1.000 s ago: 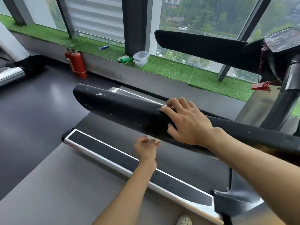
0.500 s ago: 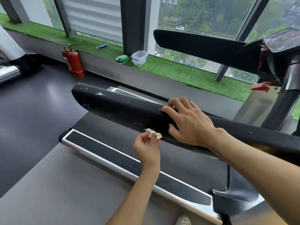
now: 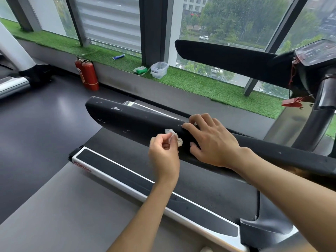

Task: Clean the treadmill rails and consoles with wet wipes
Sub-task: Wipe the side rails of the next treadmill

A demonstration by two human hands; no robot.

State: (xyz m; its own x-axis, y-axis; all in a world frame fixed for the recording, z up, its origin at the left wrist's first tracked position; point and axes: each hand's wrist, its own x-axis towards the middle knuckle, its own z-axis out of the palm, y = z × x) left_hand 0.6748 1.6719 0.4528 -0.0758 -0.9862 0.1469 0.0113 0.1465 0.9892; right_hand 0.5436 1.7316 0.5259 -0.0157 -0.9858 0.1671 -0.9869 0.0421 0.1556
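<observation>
The near black treadmill rail runs from centre left to the right edge, scuffed with pale marks. My right hand rests over the rail, fingers spread across its top and thumb against its near side. My left hand pinches a small crumpled white wet wipe against the rail's near side, just left of my right hand. The far rail and the console are at the upper right. Below the rail lies the treadmill belt.
Two red fire extinguishers stand by the window ledge. On the green turf ledge sit a clear plastic box, a green packet and a blue tube. A red safety clip hangs near the console. Another treadmill is at far left.
My left hand has risen from under the rail's lower edge and brought the wipe up onto the rail's near side. My right hand has stayed on the rail.
</observation>
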